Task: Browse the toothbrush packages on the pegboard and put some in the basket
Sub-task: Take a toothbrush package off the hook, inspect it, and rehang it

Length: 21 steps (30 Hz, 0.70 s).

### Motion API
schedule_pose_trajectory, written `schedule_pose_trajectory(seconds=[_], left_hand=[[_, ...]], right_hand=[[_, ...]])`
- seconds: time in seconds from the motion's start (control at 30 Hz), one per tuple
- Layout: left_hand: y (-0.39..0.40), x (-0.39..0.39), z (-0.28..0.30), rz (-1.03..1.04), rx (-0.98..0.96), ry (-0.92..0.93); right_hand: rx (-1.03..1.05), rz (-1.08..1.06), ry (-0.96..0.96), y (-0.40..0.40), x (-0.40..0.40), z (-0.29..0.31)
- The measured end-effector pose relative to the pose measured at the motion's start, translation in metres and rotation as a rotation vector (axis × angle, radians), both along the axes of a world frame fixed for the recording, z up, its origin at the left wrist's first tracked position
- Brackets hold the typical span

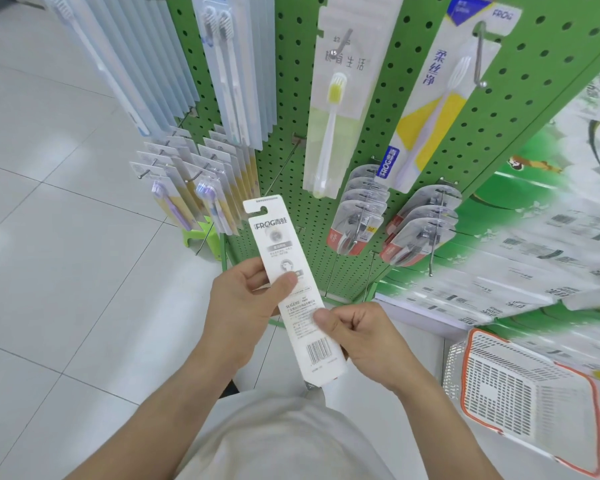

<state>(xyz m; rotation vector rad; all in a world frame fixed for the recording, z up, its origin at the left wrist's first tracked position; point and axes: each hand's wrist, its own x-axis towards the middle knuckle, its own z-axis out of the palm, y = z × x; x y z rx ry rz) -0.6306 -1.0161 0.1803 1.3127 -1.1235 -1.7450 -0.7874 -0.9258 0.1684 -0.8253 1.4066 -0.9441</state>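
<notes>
We hold one toothbrush package (293, 292) in front of us, off its peg, with its printed back facing up. Our left hand (246, 299) pinches it about mid-length, thumb on the card face and fingers curled behind; our right hand (357, 344) pinches it lower down, just above the barcode, thumb on the right edge. Above both grips the hang-hole end sticks out free; below the right grip only a short tail of card shows.

We judge it light and fairly stiff, a long thin card that could bow or twist if held only at one end, and likely slick where the plastic blister is. A pinch near the middle should carry it safely with one hand.

The basket (582, 382), white mesh with an orange rim, sits down to the right of our right grip, tilted, with nothing visible in it. The green pegboard (291, 98) stands beyond the grips, hung with more packages (329, 109), with pale floor tiles (66, 271) to the left.
</notes>
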Motion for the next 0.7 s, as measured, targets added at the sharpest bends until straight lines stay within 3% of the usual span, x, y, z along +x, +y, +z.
schedule_pose_trajectory(seconds=[0.33,0.7], left_hand=[[-0.005,-0.003,-0.003,-0.057,-0.022,-0.129],[0.005,-0.012,0.0,-0.32,-0.012,-0.118]], right_hand=[[-0.002,0.163,0.14,-0.001,-0.005,-0.003],[-0.126,-0.276,0.147,-0.014,-0.011,0.003]])
